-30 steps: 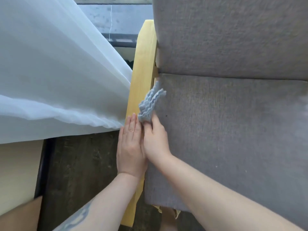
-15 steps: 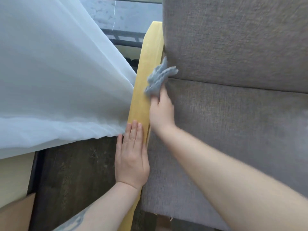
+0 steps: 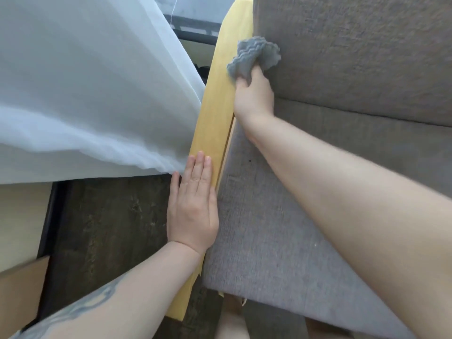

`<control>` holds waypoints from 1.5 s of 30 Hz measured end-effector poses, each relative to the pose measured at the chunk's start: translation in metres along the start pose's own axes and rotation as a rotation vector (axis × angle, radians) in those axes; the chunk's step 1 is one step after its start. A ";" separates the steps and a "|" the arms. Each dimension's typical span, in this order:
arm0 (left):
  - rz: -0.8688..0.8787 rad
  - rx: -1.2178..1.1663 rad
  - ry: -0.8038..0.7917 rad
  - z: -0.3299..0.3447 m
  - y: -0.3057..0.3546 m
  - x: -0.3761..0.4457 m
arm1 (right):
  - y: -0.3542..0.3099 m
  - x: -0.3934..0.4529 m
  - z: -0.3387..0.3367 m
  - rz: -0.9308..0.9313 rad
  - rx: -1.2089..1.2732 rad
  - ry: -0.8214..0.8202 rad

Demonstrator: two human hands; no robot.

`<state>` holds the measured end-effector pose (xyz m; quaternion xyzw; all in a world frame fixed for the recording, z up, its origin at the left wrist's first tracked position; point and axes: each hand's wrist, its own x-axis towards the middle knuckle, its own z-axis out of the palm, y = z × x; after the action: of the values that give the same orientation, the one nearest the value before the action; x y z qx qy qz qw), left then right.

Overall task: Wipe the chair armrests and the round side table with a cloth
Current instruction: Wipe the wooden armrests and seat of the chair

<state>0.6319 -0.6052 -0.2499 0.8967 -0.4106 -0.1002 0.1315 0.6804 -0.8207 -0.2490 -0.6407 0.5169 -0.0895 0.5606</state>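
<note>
Wooden armrest long axis runs from bottom of frame up and slightly right, far end pointing toward the backrest cushion. Right hand grip closed on the bunched grey cloth, cloth sticking out beyond the fingers, against the armrest's far part beside the backrest. Left hand flat, fingers straight, resting on the armrest nearer the camera, white curtain just left of it.

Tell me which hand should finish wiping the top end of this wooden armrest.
Right. The right hand already grips the grey cloth beside the armrest's upper end; the left hand lies flat lower down, bracing it.
</note>
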 end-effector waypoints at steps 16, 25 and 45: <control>-0.086 -0.242 0.051 0.000 -0.009 -0.041 | 0.082 -0.240 -0.002 0.002 0.025 -0.299; -0.277 -0.325 0.018 -0.005 -0.012 -0.188 | 0.096 -0.291 0.016 -0.129 -0.123 -0.301; 0.083 -0.094 -0.034 0.001 -0.034 -0.200 | 0.038 -0.211 0.027 -1.061 -1.207 -0.596</control>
<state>0.5273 -0.4309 -0.2472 0.8699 -0.4445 -0.1292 0.1704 0.5831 -0.6371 -0.1909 -0.9833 -0.0610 0.1226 0.1200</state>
